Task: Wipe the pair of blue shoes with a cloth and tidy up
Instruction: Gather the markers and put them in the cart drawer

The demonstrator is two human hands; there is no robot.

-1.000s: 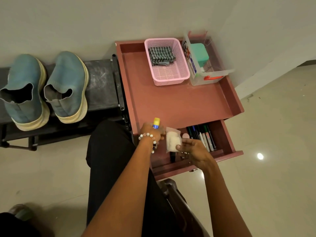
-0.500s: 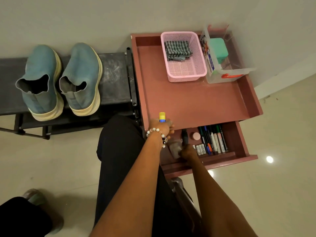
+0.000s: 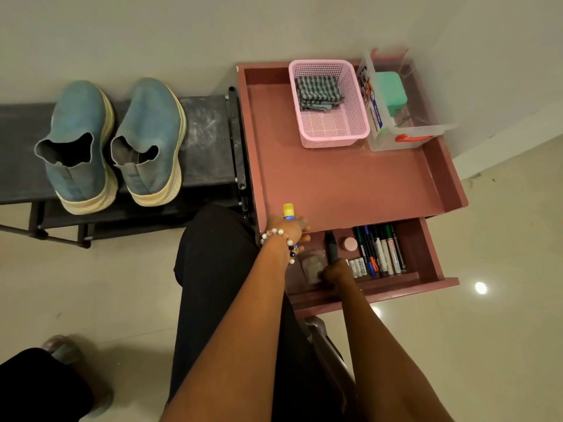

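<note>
Two bare arms are reaching forward over a black-clad lap toward an open drawer (image 3: 432, 263) at the front of a reddish-pink table (image 3: 335, 184). Nearest, the right hand (image 3: 334, 271) is lying low inside the drawer, its fingers touching a small pale packet (image 3: 311, 264); whether they are curling around it I cannot tell. Just beyond, the left hand (image 3: 288, 231), with a bead bracelet (image 3: 278, 239) at the wrist, is gripping a glue stick (image 3: 288, 210) with a yellow cap, fingers wrapping round its body at the table's front edge. Further right in the drawer, a row of markers (image 3: 380, 248) is lying side by side, with a small round pink lid (image 3: 349, 244) beside them. At the back of the table, a pink basket (image 3: 332, 135) is holding a folded checked cloth (image 3: 318, 92), and a clear box (image 3: 402, 138) next to it is holding a green block (image 3: 391, 92). To the left, the pair of blue shoes (image 3: 115, 141) is standing side by side on a dark shelf (image 3: 207, 129) against the wall, heels facing the person.
</note>
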